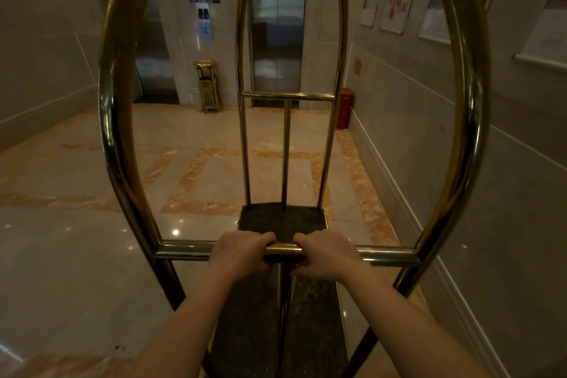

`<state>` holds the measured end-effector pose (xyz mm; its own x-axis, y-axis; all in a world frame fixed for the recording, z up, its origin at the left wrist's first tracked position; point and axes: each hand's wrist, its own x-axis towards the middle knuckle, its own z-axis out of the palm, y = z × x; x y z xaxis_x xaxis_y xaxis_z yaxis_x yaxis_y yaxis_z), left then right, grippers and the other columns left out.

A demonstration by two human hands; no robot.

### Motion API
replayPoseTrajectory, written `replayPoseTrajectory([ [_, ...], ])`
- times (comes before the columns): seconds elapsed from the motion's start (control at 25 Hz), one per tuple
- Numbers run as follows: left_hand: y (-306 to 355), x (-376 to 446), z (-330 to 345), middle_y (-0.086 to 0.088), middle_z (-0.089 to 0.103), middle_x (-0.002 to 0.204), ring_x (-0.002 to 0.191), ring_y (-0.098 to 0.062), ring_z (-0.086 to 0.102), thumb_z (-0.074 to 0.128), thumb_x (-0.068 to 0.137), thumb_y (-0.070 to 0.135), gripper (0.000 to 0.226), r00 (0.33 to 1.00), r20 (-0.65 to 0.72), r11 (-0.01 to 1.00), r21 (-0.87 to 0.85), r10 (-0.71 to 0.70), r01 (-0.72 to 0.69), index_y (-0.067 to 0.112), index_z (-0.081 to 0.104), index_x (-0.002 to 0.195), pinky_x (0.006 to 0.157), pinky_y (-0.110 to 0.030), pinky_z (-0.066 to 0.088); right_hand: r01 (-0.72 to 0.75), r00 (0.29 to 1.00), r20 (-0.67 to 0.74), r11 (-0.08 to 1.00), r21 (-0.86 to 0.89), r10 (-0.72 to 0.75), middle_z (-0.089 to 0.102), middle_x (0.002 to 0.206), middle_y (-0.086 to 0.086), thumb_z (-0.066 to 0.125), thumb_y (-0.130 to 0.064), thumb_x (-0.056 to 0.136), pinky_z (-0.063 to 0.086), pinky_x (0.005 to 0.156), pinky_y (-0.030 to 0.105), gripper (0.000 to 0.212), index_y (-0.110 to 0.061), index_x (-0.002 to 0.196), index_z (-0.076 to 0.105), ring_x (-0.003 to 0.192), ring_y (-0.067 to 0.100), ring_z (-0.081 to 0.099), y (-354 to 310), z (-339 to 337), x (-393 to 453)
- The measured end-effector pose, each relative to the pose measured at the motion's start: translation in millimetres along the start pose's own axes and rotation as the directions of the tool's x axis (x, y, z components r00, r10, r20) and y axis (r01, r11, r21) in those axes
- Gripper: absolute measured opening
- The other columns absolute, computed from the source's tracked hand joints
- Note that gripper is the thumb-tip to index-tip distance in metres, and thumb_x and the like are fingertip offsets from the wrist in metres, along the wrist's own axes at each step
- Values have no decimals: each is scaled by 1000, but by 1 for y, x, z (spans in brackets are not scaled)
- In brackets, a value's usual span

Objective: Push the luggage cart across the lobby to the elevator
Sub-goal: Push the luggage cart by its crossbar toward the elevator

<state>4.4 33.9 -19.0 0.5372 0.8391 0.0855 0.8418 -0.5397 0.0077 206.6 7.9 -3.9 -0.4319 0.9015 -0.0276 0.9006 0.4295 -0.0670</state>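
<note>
Both hands, left hand [242, 250] and right hand [328, 252], clench the luggage cart's crossbar [283, 250] (elevator [277, 31] ahead).

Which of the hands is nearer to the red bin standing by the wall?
Right. The right hand grips the cart's crossbar on the side toward the red bin, which stands far ahead by the right wall. The left hand grips the bar just beside it, slightly farther away.

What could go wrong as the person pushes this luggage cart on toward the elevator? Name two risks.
The elevator door ahead is shut, so the cart could strike it if pushed on. Both hands grip the crossbar close together at its middle, so steering may be weak and the cart could drift into the right wall.
</note>
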Motion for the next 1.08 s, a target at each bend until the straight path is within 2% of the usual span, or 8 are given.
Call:
replayPoseTrajectory([
  [0.12,-11,17,2,10,62,87,77,-13,59,65,84,39,25,1000,18,1000,-1,-1,1,36,51,104,66,-31,49,-50,999,-13,997,-55,50,66,98,5,66,-29,88,40,67,34,30,-21,112,51,88,27,63,16,1,11],
  [0.24,-22,36,8,9,58,86,74,-12,55,67,83,35,26,1000,-16,999,43,-23,24,33,50,103,62,-28,43,-205,977,-78,974,-98,198,65,97,5,60,-26,92,39,66,35,22,-20,112,52,88,27,62,34,10,23],
  [0.32,-26,51,14,9,54,84,72,-11,50,66,84,35,26,998,-41,997,66,-44,47,31,50,104,62,-28,38,-242,968,-96,964,-111,232,65,94,3,58,-24,93,41,65,36,16,-22,109,53,83,25,61,42,14,35],
  [0.56,-42,104,22,4,60,94,89,-20,59,69,82,35,29,993,-73,995,35,-91,93,29,52,104,76,-38,45,-251,962,-134,964,-88,239,67,89,-2,65,-27,87,53,69,37,20,-27,106,57,78,21,62,73,13,83],
  [0.68,-52,132,28,3,61,95,90,-22,59,70,82,33,29,990,-96,993,38,-106,110,29,52,104,82,-42,48,-264,958,-139,960,-89,251,66,90,-2,65,-25,87,52,70,37,21,-27,106,57,79,20,62,86,9,106],
  [0.92,-78,193,38,4,59,85,80,-19,58,70,80,35,29,982,-169,991,80,-89,104,28,53,102,72,-38,45,-263,962,-118,956,-130,248,66,90,-2,61,-26,89,42,62,34,19,-27,108,56,79,22,62,125,1,161],
  [1.08,-93,238,41,4,57,85,80,-18,57,69,81,36,27,980,-169,989,89,-103,119,28,52,100,73,-36,44,-273,955,-154,952,-137,252,65,86,-2,62,-24,87,50,65,37,19,-26,104,56,77,21,62,156,3,201],
])
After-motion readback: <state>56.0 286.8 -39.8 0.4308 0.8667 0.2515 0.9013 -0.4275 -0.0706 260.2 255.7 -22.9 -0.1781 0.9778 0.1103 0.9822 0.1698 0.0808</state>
